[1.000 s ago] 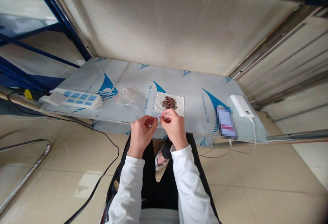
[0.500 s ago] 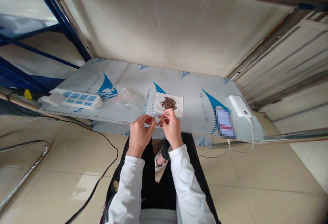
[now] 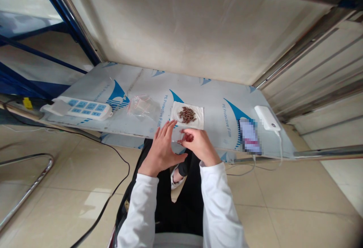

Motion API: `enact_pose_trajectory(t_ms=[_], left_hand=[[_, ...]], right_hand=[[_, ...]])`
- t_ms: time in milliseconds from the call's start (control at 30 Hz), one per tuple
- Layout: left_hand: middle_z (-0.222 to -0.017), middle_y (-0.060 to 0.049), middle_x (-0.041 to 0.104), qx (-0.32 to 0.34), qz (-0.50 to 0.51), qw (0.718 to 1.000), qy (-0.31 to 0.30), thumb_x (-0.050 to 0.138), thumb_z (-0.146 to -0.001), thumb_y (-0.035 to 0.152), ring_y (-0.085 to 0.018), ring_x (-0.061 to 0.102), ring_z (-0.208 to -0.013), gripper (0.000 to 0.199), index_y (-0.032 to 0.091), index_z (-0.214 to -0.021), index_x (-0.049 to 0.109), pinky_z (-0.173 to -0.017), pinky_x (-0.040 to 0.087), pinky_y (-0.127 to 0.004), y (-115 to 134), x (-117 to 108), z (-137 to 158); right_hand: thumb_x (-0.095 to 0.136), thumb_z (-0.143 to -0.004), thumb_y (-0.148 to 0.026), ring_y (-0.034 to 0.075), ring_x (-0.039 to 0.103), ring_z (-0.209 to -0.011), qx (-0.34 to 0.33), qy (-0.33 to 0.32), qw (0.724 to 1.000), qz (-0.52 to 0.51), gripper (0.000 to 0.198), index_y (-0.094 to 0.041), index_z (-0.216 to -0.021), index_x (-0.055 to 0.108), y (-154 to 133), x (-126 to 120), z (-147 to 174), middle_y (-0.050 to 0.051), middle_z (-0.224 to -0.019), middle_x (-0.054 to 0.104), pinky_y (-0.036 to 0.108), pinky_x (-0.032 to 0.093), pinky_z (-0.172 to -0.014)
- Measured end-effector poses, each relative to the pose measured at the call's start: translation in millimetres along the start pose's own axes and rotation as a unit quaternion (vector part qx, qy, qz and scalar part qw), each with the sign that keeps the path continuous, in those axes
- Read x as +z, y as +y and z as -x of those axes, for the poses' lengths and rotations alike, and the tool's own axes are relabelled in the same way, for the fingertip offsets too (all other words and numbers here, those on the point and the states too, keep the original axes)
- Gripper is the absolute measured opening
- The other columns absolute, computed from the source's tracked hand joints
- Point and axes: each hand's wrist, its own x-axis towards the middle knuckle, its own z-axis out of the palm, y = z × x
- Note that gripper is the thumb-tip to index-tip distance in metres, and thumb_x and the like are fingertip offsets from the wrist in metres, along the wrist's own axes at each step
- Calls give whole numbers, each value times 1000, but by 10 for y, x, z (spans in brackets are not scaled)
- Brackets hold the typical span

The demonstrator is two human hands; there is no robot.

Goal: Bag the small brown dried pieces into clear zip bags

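Brown pieces [image 3: 187,115] lie heaped on the white pad [image 3: 200,117], probably light, stiff and quick to scatter; best pinched mid-length. At five o'clock, the right hand [image 3: 202,144] curls nearly closed, its hold unclear; at seven, the left hand [image 3: 162,152] spreads wide, apparently empty. Soft, slippery-looking bags [image 3: 141,105] lie at nine; power bank [image 3: 267,117], three, well clear.

A heap of little brown bits [image 3: 187,115] on a white cloth [image 3: 200,116].
The bits are thin and lie every which way in the middle of the flat cloth. To the left, crinkly clear bags [image 3: 141,106] with red lines lie on the table [image 3: 212,93]. Something tiny and see-through [image 3: 178,141], too faint to name, is at the right hand [image 3: 198,144].
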Motion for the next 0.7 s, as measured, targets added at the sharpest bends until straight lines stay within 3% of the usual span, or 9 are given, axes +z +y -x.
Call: enact_pose_trajectory(t_ms=[67,133,200,267,333,433,567,700], left_hand=[[-132,-14,52,0,35,999,-24,74,-59,25,-30,47,-123,83,21,-134,36,-104,34,-47,6,110,-33],[-113,-10,62,-20,71,997,-21,70,-62,18,-26,59,-105,63,20,-120,46,-90,45,-39,6,210,-68],[-97,-6,64,-51,88,995,9,66,-65,14,-22,63,-89,42,20,-104,52,-77,49,-32,-13,273,-90],[-86,-3,63,-72,85,993,42,63,-69,15,-18,63,-78,27,20,-94,53,-71,49,-28,-52,291,-97],[-78,-1,62,-82,78,991,67,62,-72,17,-15,61,-70,19,20,-89,53,-68,48,-25,-96,276,-94],[-71,2,59,-100,71,989,86,62,-73,20,-12,58,-64,18,19,-89,53,-65,47,-23,-142,239,-89],[-71,2,59,-110,73,987,87,63,-73,23,-13,58,-67,21,19,-92,54,-66,47,-24,-153,219,-97],[-73,1,58,-110,77,987,86,62,-74,26,-14,57,-70,22,20,-94,53,-65,46,-24,-180,229,-103]], right_hand=[[65,-68,-11,11,56,-53,-14,-37,999,-2,13,-16,-78,69,-75,-16,25,-3,-56,61,19,41,-51],[61,-68,-9,10,53,-51,-25,-60,998,-4,9,-16,-70,66,-122,-12,39,-4,-54,58,19,40,-50],[62,-70,-12,10,55,-54,-35,-61,997,-27,8,-17,-73,67,-90,-8,21,-3,-59,61,20,42,-53],[63,-75,-19,12,59,-64,-45,-15,998,-52,13,-18,-87,68,44,-22,-58,0,-74,67,21,47,-61],[63,-77,-23,14,61,-72,-34,75,996,-30,21,-17,-97,67,256,-53,-214,4,-89,68,25,50,-67],[65,-74,-17,17,61,-76,-2,143,985,96,28,-13,-101,65,584,-91,-546,11,-99,64,31,51,-74],[65,-69,-7,20,60,-92,-27,93,980,174,27,-15,-95,68,815,-71,-928,10,-100,62,35,46,-91],[64,-68,-3,19,62,-89,-38,64,980,185,23,-16,-85,70,878,-32,-1101,8,-94,66,34,45,-91]])
